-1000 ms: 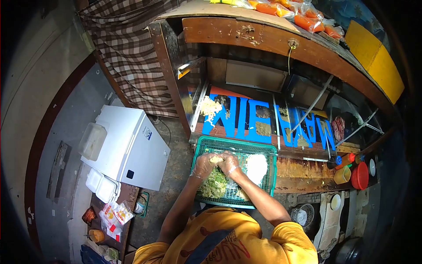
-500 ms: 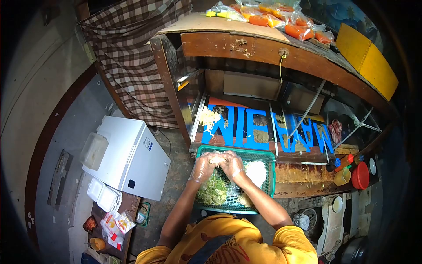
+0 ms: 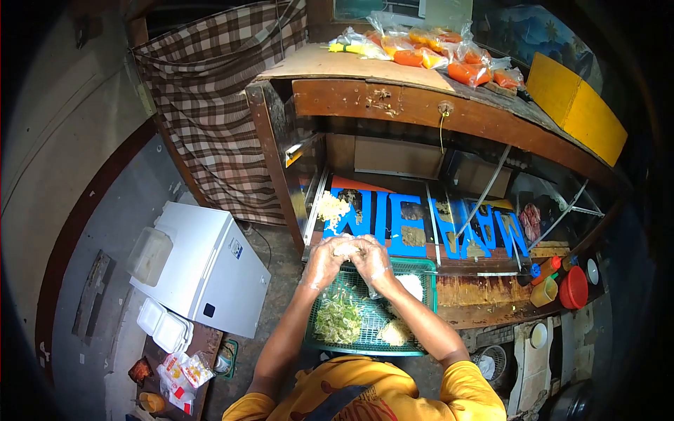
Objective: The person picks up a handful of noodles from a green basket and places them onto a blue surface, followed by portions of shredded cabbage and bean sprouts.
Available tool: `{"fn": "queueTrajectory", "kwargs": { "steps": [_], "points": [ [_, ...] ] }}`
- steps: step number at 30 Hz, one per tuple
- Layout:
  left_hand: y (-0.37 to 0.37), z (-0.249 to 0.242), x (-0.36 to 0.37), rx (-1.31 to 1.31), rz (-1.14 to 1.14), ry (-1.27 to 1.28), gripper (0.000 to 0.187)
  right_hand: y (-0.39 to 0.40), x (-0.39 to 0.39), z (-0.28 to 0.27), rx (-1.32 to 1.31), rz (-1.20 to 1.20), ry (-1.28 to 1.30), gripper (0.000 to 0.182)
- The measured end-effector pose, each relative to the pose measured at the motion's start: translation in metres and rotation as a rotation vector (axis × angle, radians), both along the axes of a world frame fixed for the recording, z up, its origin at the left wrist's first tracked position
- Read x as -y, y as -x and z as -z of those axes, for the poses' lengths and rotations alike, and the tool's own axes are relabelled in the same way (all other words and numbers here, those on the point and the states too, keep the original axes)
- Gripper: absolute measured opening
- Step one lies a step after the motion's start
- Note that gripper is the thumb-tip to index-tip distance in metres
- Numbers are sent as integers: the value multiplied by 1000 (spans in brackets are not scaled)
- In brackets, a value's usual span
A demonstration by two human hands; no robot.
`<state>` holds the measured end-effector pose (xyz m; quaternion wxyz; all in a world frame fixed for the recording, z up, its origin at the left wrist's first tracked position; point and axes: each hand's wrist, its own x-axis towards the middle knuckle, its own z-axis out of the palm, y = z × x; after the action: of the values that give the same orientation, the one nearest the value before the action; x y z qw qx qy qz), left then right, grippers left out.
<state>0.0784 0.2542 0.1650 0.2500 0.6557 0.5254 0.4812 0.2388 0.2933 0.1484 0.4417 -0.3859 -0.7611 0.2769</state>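
Both hands wear clear plastic gloves and meet above the far edge of a green plastic basket (image 3: 430, 309). Between their fingers is a small pale lump of food (image 3: 346, 250). My left hand (image 3: 323, 263) closes on its left side, my right hand (image 3: 371, 261) on its right. Inside the basket lie shredded green vegetables (image 3: 338, 319) at the left, a white heap (image 3: 410, 286) partly behind my right forearm, and a pale yellowish pile (image 3: 395, 332) near the front.
Beyond the basket stands a wooden display case (image 3: 365, 98) with yellow noodle-like food (image 3: 332, 208) inside and bagged orange sauces (image 3: 470, 70) on top. A white chest freezer (image 3: 210, 266) is at left, a red bowl (image 3: 573, 288) at right.
Both hands remain together around the pale lump. The view has shifted, the basket appears lower in it, and the hands now sit nearer its far edge, uncovering the pale yellowish pile.
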Motion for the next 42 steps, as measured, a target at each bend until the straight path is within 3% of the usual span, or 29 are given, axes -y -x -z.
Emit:
{"fn": "queueTrajectory", "kwargs": {
  "steps": [8,14,20,29,33,38,42],
  "points": [
    [9,-18,-23,-56,-22,-120,31,12,-22,-25,-6,-7,-62,17],
    [19,-29,-44,-58,-62,-46,44,27,-54,-21,-1,11,-191,18],
    [32,-23,-76,-83,-67,-165,45,39,-75,-28,-8,2,-228,21],
    [41,6,-120,-76,-81,-194,40,62,-124,5,-42,97,-210,39],
    [48,28,-145,-105,-14,-214,39,71,-135,13,-53,93,-155,40],
    [45,49,-165,-64,-180,-222,37,86,-155,40,2,225,-138,36],
    [44,54,-173,-68,-99,-217,29,88,-162,55,-24,151,-203,32]
  ]
}}
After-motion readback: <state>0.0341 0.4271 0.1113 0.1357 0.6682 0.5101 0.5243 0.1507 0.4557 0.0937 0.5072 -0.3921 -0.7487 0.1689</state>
